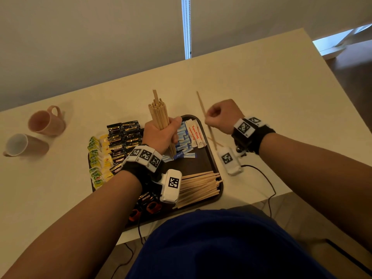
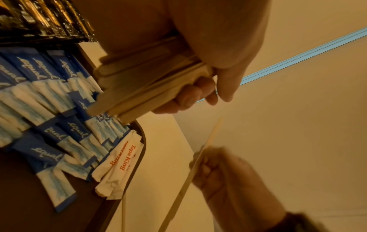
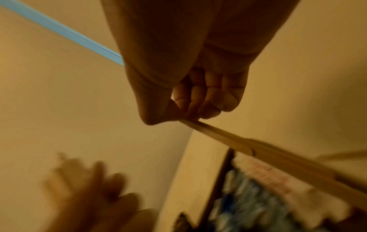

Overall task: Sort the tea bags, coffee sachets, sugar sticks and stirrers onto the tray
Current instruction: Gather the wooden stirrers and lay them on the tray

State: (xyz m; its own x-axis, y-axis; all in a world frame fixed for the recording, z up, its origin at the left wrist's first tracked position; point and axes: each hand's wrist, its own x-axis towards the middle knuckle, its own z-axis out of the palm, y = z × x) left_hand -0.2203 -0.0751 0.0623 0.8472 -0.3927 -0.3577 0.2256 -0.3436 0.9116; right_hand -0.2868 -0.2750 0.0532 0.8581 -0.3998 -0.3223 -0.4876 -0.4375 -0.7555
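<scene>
My left hand grips an upright bundle of wooden stirrers above the dark tray; the bundle's lower ends stand over the blue sugar sticks. To the right of the tray, my right hand pinches a single stirrer between thumb and fingers, tilted over the table. On the tray lie yellow and green tea bags, black coffee sachets, blue and white sugar sticks and a flat pile of stirrers.
Two mugs lie at the table's left. A loose stirrer or two rest on the table by the tray's right edge. Wrist camera cables trail off the table's near edge. Orange-black sachets sit at the tray's near side.
</scene>
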